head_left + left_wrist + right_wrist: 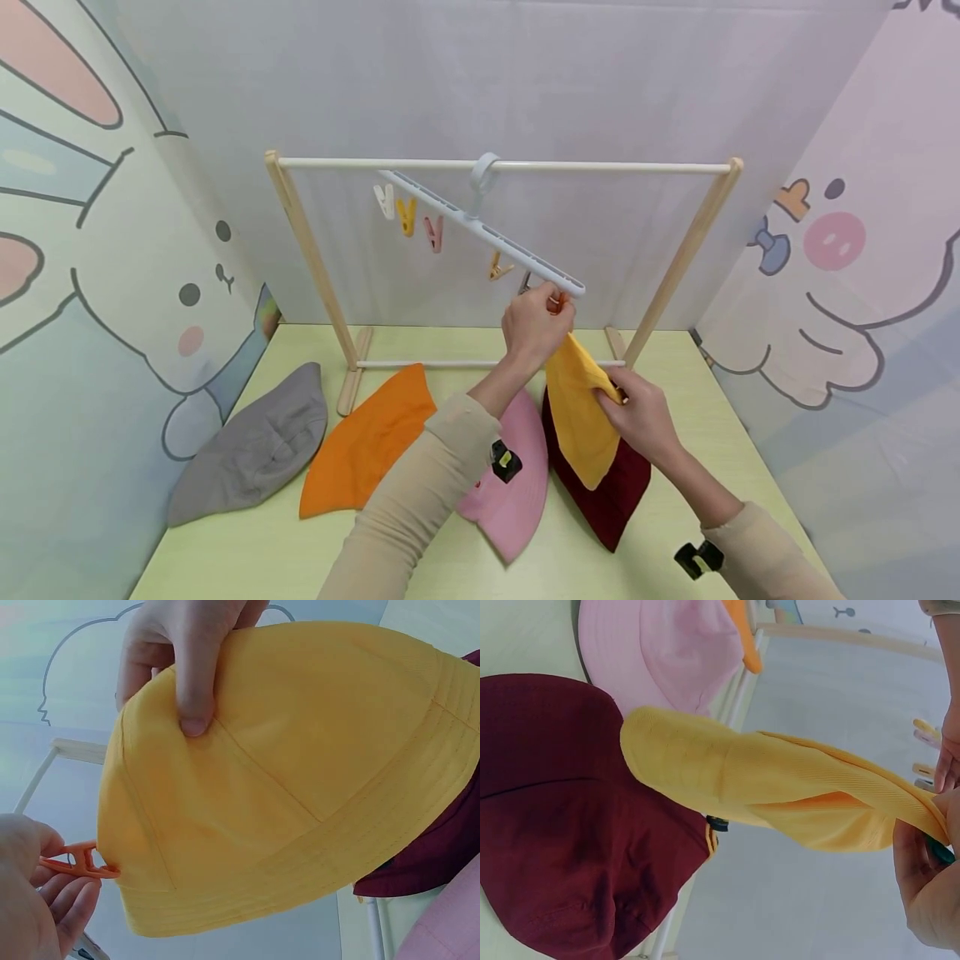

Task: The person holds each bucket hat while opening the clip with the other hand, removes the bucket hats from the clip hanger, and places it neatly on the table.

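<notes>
My left hand (pixel 536 325) is at the near right end of a pale blue clip hanger (pixel 480 229). It pinches an orange clothespin (pixel 79 860), whose tip meets the edge of a yellow bucket hat (pixel 285 772). Whether the cloth lies between the clothespin's jaws I cannot tell. My right hand (pixel 637 412) grips the same folded hat, its thumb (pixel 195 712) pressed against the crown. Below the hat, a dark red hat (pixel 570 817) lies on the table. The hanger hooks over the white rod (pixel 600 167) of a wooden-sided rack and slants towards me.
Pink (pixel 517 475), orange (pixel 371 442) and grey (pixel 255 450) hats lie leftward along the pale table (pixel 225 554). White (pixel 385 202), yellow (pixel 407 217) and pink (pixel 433 234) clothespins hang from the hanger's far half. The rack's wooden posts (pixel 686 258) stand at both sides.
</notes>
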Action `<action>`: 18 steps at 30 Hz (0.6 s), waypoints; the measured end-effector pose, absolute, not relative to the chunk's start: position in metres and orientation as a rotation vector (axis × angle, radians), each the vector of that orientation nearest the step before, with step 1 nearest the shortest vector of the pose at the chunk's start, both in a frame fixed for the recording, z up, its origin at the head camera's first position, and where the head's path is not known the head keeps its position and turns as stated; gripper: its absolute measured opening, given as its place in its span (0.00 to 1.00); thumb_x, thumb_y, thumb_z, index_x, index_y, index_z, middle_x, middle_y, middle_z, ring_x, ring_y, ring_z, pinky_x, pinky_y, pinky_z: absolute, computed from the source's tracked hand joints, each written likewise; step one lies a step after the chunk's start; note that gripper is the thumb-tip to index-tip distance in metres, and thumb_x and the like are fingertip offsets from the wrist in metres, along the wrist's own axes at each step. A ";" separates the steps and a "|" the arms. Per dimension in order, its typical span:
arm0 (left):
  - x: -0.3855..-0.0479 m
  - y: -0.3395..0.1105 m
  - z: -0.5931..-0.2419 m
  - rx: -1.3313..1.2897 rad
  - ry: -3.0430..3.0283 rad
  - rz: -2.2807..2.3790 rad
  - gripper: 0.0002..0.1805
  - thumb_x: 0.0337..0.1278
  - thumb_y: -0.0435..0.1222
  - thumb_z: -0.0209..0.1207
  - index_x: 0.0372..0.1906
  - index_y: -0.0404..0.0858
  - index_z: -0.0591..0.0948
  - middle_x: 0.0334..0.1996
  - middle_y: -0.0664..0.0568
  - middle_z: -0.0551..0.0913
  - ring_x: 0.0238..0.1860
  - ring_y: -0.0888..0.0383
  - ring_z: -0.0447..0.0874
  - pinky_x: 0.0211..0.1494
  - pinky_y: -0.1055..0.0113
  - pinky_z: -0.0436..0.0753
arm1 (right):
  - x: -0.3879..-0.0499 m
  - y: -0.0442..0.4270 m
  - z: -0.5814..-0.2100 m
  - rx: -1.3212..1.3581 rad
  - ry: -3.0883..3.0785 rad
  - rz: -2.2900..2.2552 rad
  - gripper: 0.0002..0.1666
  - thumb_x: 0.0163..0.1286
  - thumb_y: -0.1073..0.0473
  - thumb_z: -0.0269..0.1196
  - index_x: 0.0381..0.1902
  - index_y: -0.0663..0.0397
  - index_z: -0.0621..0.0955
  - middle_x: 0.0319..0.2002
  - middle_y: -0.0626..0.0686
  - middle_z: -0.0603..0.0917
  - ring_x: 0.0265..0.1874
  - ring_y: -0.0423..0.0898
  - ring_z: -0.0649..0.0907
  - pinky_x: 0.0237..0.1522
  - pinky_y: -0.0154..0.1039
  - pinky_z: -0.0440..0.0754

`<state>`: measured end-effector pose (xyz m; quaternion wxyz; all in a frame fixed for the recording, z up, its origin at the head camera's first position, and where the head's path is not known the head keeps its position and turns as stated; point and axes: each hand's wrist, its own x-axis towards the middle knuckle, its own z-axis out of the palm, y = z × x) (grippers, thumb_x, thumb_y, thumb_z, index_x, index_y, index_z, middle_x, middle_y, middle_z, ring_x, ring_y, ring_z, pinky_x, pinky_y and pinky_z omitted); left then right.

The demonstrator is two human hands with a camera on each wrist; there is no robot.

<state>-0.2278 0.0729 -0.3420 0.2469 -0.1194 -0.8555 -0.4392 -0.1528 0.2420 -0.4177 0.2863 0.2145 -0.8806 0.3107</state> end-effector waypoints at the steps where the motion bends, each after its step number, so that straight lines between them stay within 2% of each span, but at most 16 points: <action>1: -0.228 0.073 -0.341 -0.325 -2.332 -1.215 0.06 0.51 0.41 0.57 0.22 0.49 0.78 0.19 0.64 0.82 0.20 0.69 0.76 0.20 0.73 0.68 | -0.153 0.243 -0.418 0.573 -2.357 0.826 0.14 0.49 0.70 0.69 0.35 0.56 0.81 0.28 0.49 0.81 0.20 0.38 0.73 0.20 0.32 0.73; 7: -0.227 0.073 -0.340 -0.306 -2.330 -1.274 0.07 0.52 0.42 0.57 0.22 0.50 0.77 0.15 0.66 0.79 0.18 0.71 0.74 0.20 0.72 0.68 | -0.153 0.248 -0.421 0.543 -2.381 0.819 0.12 0.49 0.70 0.68 0.33 0.56 0.80 0.27 0.50 0.81 0.19 0.37 0.74 0.19 0.32 0.74; 18: -0.227 0.074 -0.341 -0.305 -2.338 -1.214 0.05 0.52 0.42 0.57 0.24 0.49 0.79 0.21 0.64 0.82 0.22 0.70 0.77 0.21 0.74 0.69 | -0.156 0.259 -0.417 0.474 -2.367 0.754 0.14 0.48 0.69 0.69 0.36 0.58 0.82 0.30 0.53 0.84 0.22 0.41 0.78 0.22 0.34 0.77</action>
